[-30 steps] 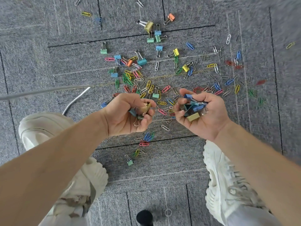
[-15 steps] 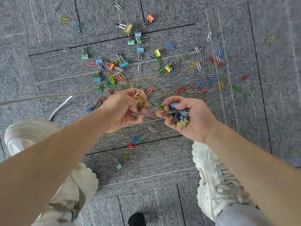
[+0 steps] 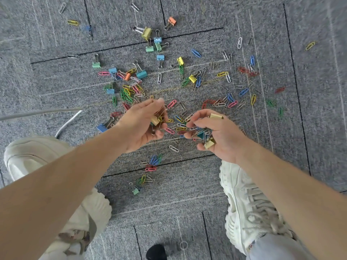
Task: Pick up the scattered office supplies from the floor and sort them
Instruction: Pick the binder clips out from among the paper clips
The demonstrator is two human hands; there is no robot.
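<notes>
Left hand [image 3: 142,126] pinches a gold binder clip [image 3: 155,120] — right hand [image 3: 216,134], near it, cups a clutch of clips [image 3: 203,135] above the carpet [image 3: 187,194].

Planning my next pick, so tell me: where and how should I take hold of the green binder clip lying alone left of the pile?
Probably by the wire handles, pinched from above. On the green binder clip they stick out from the body's far side, and bare carpet surrounds them, so fingertips should close on them without catching other clips.
</notes>
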